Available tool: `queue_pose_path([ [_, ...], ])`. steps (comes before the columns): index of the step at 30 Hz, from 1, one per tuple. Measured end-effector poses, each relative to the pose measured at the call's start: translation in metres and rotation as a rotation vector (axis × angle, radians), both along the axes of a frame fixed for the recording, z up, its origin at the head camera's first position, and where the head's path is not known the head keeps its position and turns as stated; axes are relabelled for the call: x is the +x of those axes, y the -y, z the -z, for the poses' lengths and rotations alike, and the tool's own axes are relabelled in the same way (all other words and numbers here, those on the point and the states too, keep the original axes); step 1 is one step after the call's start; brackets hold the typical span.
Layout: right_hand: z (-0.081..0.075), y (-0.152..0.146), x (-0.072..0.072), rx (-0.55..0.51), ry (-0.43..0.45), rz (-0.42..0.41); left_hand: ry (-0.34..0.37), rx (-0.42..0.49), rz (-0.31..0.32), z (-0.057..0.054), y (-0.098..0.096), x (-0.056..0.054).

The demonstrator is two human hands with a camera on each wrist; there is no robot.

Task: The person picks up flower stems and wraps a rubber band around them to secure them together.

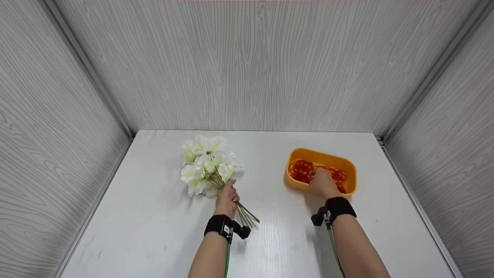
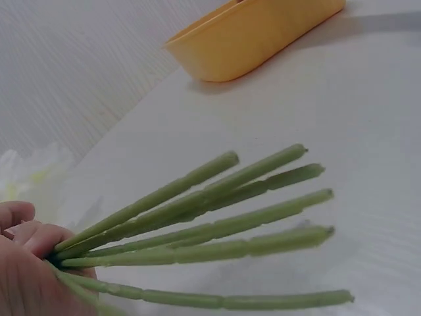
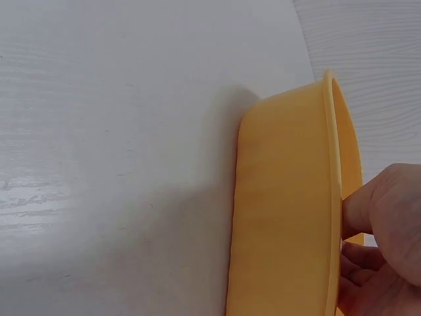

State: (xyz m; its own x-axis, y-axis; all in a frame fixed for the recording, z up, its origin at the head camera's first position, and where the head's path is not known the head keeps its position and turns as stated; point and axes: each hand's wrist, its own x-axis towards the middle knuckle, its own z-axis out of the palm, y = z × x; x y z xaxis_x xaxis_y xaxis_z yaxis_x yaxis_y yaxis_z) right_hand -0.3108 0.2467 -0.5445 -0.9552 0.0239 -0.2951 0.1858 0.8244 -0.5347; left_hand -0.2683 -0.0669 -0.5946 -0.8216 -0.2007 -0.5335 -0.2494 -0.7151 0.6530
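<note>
My left hand (image 1: 227,197) grips the green stems (image 2: 217,243) of a bunch of white artificial flowers (image 1: 208,162). The blooms fan out beyond the hand on the left of the table, and the bare stem ends stick out on its near side. On the right, my right hand (image 1: 323,182) reaches down into a yellow-orange plastic box (image 1: 291,181) of thin red rubber bands (image 1: 301,170). In the right wrist view the thumb and bent fingers (image 3: 358,260) are inside the box's rim; its wall hides the fingertips, so whether they pinch a band cannot be seen.
Both the box and the flowers lie on a white table (image 1: 266,239). Pale wood-grained panels (image 1: 254,65) stand behind it and at both sides. Each wrist wears a black strap (image 1: 341,206) with a small camera and a green cable.
</note>
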Motion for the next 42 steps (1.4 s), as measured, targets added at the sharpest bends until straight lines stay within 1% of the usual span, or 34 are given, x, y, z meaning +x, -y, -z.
queue_pose_path([
  [2,-0.003,0.0,0.0,0.002,-0.036,-0.003,-0.021,0.05,0.008,-0.001,0.001,-0.002],
  [4,-0.005,-0.001,0.0,0.006,-0.109,-0.012,-0.036,0.095,0.015,0.0,0.002,-0.003],
  [6,-0.005,-0.003,0.001,0.012,-0.193,-0.012,-0.04,0.114,0.018,-0.001,0.003,-0.005],
  [9,-0.004,-0.004,0.001,0.023,-0.314,0.003,-0.051,0.117,0.003,-0.001,0.004,-0.005],
  [12,-0.005,-0.003,0.002,0.022,-0.364,0.04,-0.058,0.123,-0.029,-0.003,0.003,-0.004],
  [15,-0.007,-0.001,0.001,0.011,-0.395,0.06,-0.054,0.148,-0.077,-0.006,0.002,-0.005],
  [17,-0.008,0.002,0.0,0.004,-0.406,0.065,-0.06,0.172,-0.105,-0.007,0.002,-0.005],
  [19,-0.008,0.005,0.0,-0.005,-0.413,0.06,-0.097,0.229,-0.126,-0.008,0.002,-0.005],
  [21,-0.008,0.008,0.0,-0.033,-0.407,0.048,-0.167,0.299,-0.136,-0.009,0.002,-0.006],
  [22,-0.009,0.009,0.0,-0.057,-0.399,0.039,-0.213,0.337,-0.137,-0.01,0.002,-0.006],
  [25,-0.01,0.014,0.002,-0.123,-0.4,0.002,-0.344,0.42,-0.122,-0.014,0.003,-0.007],
  [26,-0.011,0.016,0.003,-0.143,-0.401,-0.007,-0.377,0.431,-0.114,-0.015,0.003,-0.007],
  [28,-0.014,0.02,0.006,-0.18,-0.393,-0.024,-0.416,0.437,-0.094,-0.019,0.003,-0.007],
  [31,-0.017,0.029,0.01,-0.212,-0.373,-0.051,-0.426,0.397,-0.059,-0.025,0.002,-0.005],
  [34,-0.019,0.039,0.015,-0.242,-0.35,-0.1,-0.425,0.365,-0.034,-0.033,0.0,-0.003],
  [36,-0.02,0.046,0.018,-0.255,-0.346,-0.127,-0.447,0.382,-0.029,-0.039,-0.001,-0.002],
  [38,-0.021,0.054,0.022,-0.274,-0.336,-0.156,-0.486,0.429,-0.029,-0.044,-0.004,-0.001],
  [40,-0.023,0.061,0.024,-0.293,-0.323,-0.177,-0.536,0.476,-0.022,-0.049,-0.006,-0.001],
  [42,-0.024,0.067,0.027,-0.312,-0.314,-0.192,-0.593,0.501,-0.01,-0.053,-0.007,0.0],
])
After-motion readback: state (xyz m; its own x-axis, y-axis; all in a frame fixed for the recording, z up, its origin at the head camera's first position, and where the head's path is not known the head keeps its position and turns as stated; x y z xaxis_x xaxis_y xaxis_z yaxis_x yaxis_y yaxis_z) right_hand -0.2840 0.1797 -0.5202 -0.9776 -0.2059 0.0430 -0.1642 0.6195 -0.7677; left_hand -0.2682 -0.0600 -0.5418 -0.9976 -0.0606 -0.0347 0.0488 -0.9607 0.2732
